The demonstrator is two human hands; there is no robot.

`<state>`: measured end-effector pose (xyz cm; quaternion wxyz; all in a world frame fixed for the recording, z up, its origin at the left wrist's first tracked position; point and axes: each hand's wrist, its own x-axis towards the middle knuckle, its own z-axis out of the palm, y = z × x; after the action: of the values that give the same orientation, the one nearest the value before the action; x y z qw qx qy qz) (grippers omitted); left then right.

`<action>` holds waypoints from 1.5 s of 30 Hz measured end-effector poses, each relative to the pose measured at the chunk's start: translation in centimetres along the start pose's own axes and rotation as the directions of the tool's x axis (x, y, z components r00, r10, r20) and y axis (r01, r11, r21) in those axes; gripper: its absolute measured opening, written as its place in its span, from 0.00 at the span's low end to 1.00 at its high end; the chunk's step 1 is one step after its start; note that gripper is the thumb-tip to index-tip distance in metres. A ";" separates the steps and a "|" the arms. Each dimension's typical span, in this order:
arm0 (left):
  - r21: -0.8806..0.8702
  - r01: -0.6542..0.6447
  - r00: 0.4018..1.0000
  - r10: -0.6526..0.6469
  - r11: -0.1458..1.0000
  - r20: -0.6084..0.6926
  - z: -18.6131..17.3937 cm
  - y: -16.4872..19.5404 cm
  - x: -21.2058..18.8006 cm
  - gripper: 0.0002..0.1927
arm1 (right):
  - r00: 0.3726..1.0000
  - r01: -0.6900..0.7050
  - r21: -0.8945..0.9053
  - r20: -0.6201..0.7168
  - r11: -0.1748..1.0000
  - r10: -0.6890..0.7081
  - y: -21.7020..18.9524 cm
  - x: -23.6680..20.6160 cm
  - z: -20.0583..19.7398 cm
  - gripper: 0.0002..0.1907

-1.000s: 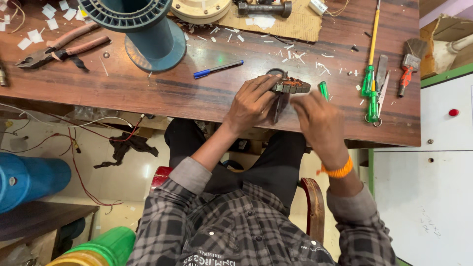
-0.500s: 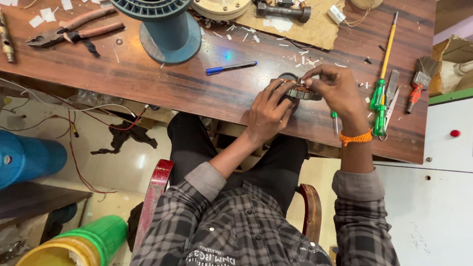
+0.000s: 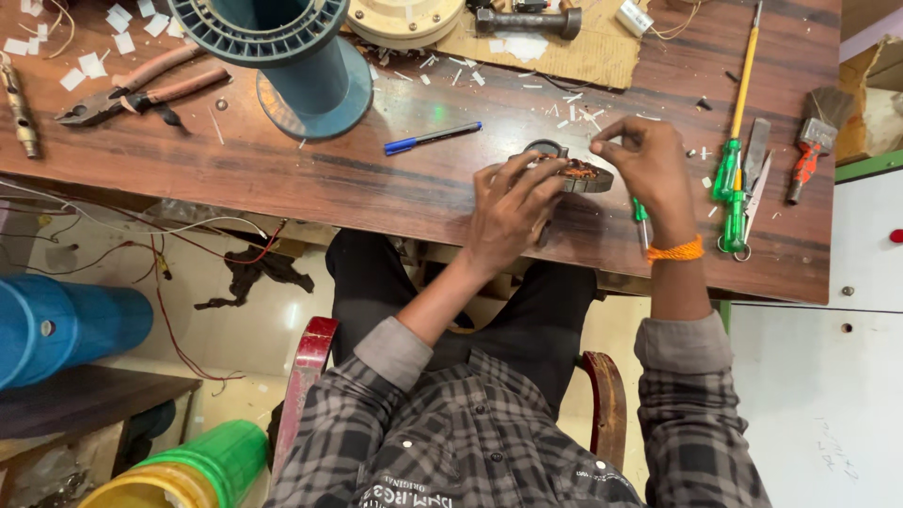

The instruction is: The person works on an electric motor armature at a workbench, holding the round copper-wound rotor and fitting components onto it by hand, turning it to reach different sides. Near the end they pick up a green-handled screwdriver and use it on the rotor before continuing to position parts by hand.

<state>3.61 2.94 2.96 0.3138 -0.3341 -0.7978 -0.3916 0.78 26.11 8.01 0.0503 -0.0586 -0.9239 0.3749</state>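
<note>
On the wooden table lies a small round motor stator with copper windings. My left hand grips its near side and holds it down on the table. Just to the right of the part, my right hand hovers with thumb and forefinger pinched together at about its height. What the pinch holds is too small to see. A small green screwdriver lies under my right wrist, which wears an orange band.
A blue pen lies left of the stator. A large teal spool stands at the back, pliers at the left. Green-handled screwdrivers, a metal file and a brush lie at the right. A hammer lies on cardboard.
My right hand has lifted off the stator and moved slightly right with pinched fingers. My left hand stays on the part. The view has shifted a little.
</note>
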 end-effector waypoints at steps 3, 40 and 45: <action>-0.146 -0.127 0.977 0.149 0.981 0.154 0.5 -2.2 1.1 0.39 | 0.999 -0.036 0.200 0.014 0.979 0.034 0.4 -1.7 -1.4 0.07; -0.055 -0.333 0.917 0.337 0.941 0.215 -0.6 -4.9 -0.2 0.19 | 0.820 0.331 -0.231 -0.410 0.915 -0.400 -0.7 -11.7 9.9 0.10; -0.066 -0.293 0.925 0.301 0.954 0.231 -0.7 -5.2 -0.2 0.12 | 0.836 0.327 -0.136 -0.420 0.935 -0.353 -1.6 -12.9 10.0 0.10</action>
<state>-0.15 -0.20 0.97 0.2661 -0.5004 -0.7639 -0.3085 12.06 16.23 1.36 0.3208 0.0222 -0.8947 0.3100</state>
